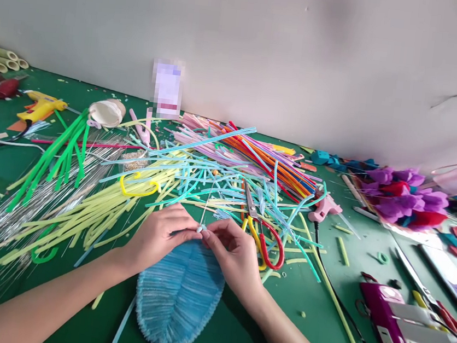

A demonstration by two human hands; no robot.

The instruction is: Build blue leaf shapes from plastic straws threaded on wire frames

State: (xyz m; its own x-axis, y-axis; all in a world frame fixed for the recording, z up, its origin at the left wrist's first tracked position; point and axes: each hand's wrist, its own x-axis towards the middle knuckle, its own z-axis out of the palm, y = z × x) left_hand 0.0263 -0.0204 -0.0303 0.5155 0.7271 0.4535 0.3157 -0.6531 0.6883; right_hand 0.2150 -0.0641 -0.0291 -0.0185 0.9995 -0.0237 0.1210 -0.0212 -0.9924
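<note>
A blue leaf-shaped piece of fuzzy pipe cleaners, with a centre rib and a fringed edge, hangs just over the green table. My left hand pinches its far tip between thumb and forefinger. Beside it, my right hand is closed on the same tip, fingertips almost touching the left ones. From between the fingers a thin wire stem points away from me. The fingers partly hide the tip. Just right of my right hand lie scissors with red and yellow handles.
Loose pipe cleaners in many colours cover the table's middle. Silver wires, green pipe cleaners and a yellow glue gun lie left. Rightward are a pink glue gun, purple flowers and a magenta power strip.
</note>
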